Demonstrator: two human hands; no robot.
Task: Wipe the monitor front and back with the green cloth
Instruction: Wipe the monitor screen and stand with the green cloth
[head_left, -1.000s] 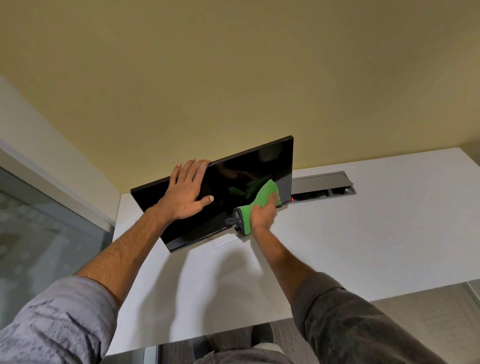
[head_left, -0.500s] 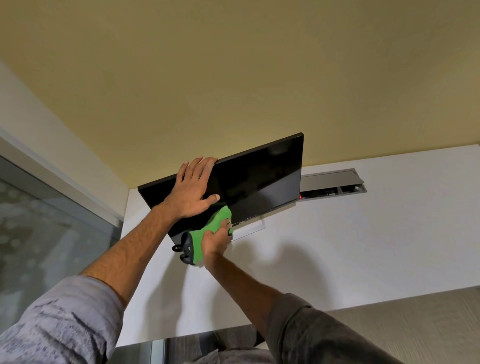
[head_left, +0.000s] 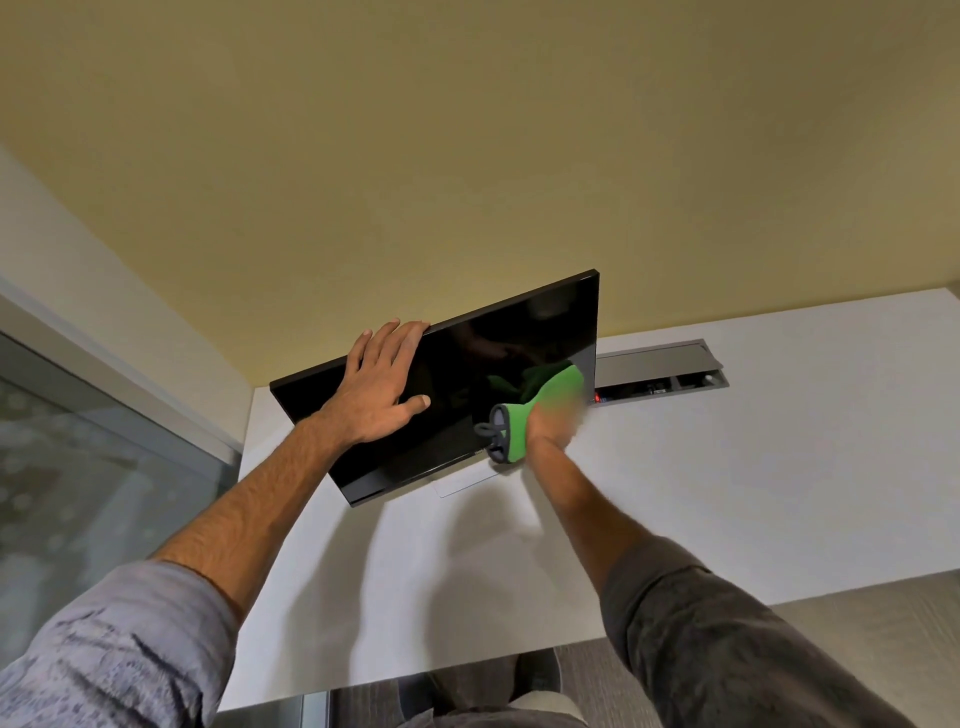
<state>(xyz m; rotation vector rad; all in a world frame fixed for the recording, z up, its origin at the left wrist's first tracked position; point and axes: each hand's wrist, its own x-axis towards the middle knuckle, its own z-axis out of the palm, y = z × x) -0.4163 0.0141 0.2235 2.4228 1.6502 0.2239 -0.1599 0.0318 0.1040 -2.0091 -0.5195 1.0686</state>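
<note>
The black monitor (head_left: 498, 353) stands on the white desk (head_left: 779, 467), its dark screen facing me. My left hand (head_left: 382, 384) lies flat on the screen's upper left part, fingertips over the top edge. My right hand (head_left: 553, 423), blurred by motion, presses the green cloth (head_left: 550, 400) against the screen's lower right part. The cloth has a grey trimmed end with a loop (head_left: 491, 428) that sticks out to the left of the hand. The back of the monitor is hidden.
A grey cable tray with an open lid (head_left: 660, 371) is set in the desk behind the monitor's right side. A yellow wall (head_left: 467, 156) rises behind the desk. A glass panel (head_left: 78, 493) runs along the left. The monitor's flat white base (head_left: 462, 480) shows under its lower edge.
My right hand swept the green cloth from the screen's right side down to the lower left, then back to the lower right. My left hand stayed flat on the screen.
</note>
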